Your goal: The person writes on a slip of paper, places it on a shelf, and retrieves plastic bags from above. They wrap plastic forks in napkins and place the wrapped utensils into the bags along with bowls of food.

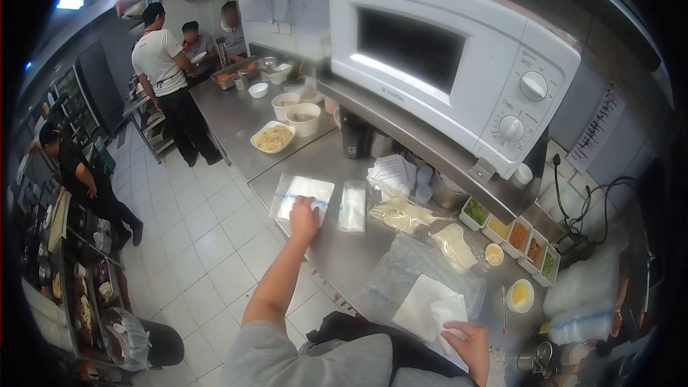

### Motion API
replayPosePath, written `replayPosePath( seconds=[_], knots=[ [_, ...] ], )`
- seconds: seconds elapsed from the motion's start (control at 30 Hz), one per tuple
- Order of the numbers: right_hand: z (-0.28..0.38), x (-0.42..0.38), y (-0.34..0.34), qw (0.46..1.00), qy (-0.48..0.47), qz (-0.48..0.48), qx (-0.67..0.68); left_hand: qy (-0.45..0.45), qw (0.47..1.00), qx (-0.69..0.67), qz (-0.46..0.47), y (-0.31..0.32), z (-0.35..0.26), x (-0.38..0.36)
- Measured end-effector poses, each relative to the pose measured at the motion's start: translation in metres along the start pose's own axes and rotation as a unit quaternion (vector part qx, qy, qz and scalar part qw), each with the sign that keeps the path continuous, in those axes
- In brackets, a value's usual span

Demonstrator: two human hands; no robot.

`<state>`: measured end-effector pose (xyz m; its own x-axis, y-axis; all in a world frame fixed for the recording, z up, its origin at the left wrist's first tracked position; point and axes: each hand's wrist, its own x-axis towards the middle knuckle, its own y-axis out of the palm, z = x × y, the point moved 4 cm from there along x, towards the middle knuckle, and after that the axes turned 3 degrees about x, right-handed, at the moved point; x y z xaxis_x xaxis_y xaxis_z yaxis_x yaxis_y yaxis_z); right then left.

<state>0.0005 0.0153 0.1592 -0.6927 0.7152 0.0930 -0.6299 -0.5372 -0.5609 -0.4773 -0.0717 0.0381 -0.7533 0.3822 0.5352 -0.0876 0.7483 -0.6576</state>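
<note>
Fingers: the left hand is pressing flat, fingers together, on the stack of clear bags; the right hand is pinching a white paper sheet, fingers clamped on its corner
Landmark: the microwave is sitting on its shelf above
Bags: lying well left of and below the microwave, near the counter edge
Sheet: lying below the microwave, on crumpled plastic
Risk: the bag stack may be sliding off the edge if the palm is pushing outward
Risk: the thin sheet may be tearing or dragging the plastic toward the sauce cup
</note>
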Motion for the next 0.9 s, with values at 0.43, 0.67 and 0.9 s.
replayPosePath(
  seconds=[0.43,0.67,0.9],
  knots=[
    [-0.008,-0.008,0.003,0.999,0.031,-0.004,-0.012,-0.184,0.981,-0.001,0.067,0.019,0.089,0.037],
    [-0.011,-0.013,-0.007,0.997,0.036,0.051,-0.054,0.095,0.992,0.03,-0.074,0.002,-0.086,0.04],
    [-0.021,-0.082,-0.064,0.995,0.045,-0.083,0.027,0.536,0.739,-0.285,0.293,0.044,-0.328,-0.192]
  ],
)
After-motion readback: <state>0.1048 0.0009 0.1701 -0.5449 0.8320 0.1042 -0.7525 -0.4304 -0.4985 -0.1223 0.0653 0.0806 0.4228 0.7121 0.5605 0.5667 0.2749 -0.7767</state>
